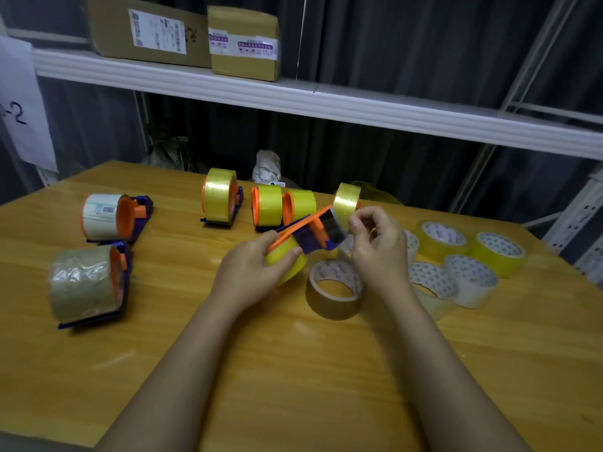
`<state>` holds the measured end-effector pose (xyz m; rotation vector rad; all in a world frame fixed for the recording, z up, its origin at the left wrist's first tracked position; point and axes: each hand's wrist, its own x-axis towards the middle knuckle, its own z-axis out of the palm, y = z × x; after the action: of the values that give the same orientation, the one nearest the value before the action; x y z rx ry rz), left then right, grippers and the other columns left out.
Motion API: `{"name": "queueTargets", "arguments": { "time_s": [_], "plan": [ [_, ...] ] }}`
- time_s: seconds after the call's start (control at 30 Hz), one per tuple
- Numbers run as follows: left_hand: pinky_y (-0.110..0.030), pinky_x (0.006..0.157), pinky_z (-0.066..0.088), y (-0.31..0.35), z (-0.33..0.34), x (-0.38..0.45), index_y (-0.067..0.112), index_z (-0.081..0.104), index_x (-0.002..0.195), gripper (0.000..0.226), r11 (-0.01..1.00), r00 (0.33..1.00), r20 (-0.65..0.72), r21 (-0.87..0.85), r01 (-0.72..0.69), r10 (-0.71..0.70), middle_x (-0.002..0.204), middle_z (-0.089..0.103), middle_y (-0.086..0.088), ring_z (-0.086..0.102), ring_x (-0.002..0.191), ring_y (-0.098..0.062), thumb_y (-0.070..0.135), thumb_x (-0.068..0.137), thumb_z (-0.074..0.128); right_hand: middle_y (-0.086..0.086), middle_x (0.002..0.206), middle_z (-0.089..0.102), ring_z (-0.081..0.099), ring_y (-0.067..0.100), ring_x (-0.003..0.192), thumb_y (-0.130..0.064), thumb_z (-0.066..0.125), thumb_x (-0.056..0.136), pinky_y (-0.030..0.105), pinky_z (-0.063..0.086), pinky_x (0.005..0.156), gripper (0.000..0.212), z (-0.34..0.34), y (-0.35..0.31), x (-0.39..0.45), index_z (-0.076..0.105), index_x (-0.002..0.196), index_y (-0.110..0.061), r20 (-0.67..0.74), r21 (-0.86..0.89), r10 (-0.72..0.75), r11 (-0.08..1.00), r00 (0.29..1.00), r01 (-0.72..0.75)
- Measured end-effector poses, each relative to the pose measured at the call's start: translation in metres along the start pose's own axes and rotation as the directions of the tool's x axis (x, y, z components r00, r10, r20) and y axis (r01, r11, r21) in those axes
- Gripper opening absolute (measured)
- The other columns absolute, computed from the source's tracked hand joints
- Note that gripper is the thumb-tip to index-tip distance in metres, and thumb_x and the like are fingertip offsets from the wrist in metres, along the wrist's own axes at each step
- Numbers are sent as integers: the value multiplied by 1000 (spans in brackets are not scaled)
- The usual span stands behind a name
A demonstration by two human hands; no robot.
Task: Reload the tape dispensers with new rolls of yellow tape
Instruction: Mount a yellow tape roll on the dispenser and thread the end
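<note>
Head view. Held above the middle of the wooden table (195,337): a purple-and-orange tape dispenser (310,231) loaded with a yellow tape roll (287,261), tilted, blade end up and to the right. Left hand (257,272) wrapped around the roll and the dispenser's lower end, thumb across the yellow face. Right hand (378,246) just right of the dispenser's upper end, fingers curled with thumb and forefinger pinched near the blade; whether anything sits in that pinch, too blurred to tell. Directly below the hands, flat on the table: a brown tape roll (334,290). Toward the far edge: three loaded dispensers with yellow rolls (220,199) (267,205) (301,207) and one more yellow roll (346,200) behind the right hand. Near the left edge: two dispensers, one with a white roll (104,216), one with a brownish roll (85,283). Near the right edge: spare rolls (456,265) clustered.
</note>
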<state>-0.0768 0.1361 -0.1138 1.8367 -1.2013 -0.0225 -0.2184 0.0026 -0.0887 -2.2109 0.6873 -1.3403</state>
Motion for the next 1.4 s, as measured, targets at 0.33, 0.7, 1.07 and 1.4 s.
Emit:
{"name": "queueTargets", "arguments": {
  "time_s": [0.33,0.7,1.07,1.4],
  "plan": [
    [-34,58,46,2,2,-1,20,67,91,37,998,999,-27,45,-44,45,72,64,4,59,67,-16,54,78,57,-6,84,58,54,2,74,-8,53,96,11,44,62,10,3,12,-14,58,91,-15,-32,160,155,976,987,-148],
    [-47,62,52,1,5,-5,23,69,93,30,998,999,25,-41,-47,48,77,68,4,63,71,-13,51,83,64,-11,84,58,53,-7,74,-9,53,95,9,44,62,14,0,13,-20,57,87,-21,-53,166,226,963,973,-215],
    [-46,64,53,-2,2,-7,27,68,100,35,997,999,27,-74,-33,35,79,69,6,65,74,-12,55,82,57,-13,82,56,52,-10,71,-6,53,96,8,43,64,13,-15,10,-18,57,90,-17,-67,200,218,959,974,-201],
    [-48,60,51,3,4,-3,18,67,89,32,1000,993,-119,-13,-3,2,72,65,-2,61,68,-18,49,89,58,-4,76,59,54,4,70,-14,55,96,14,44,63,16,-15,13,-11,60,82,-22,58,269,391,880,918,-392]
  ]
}}
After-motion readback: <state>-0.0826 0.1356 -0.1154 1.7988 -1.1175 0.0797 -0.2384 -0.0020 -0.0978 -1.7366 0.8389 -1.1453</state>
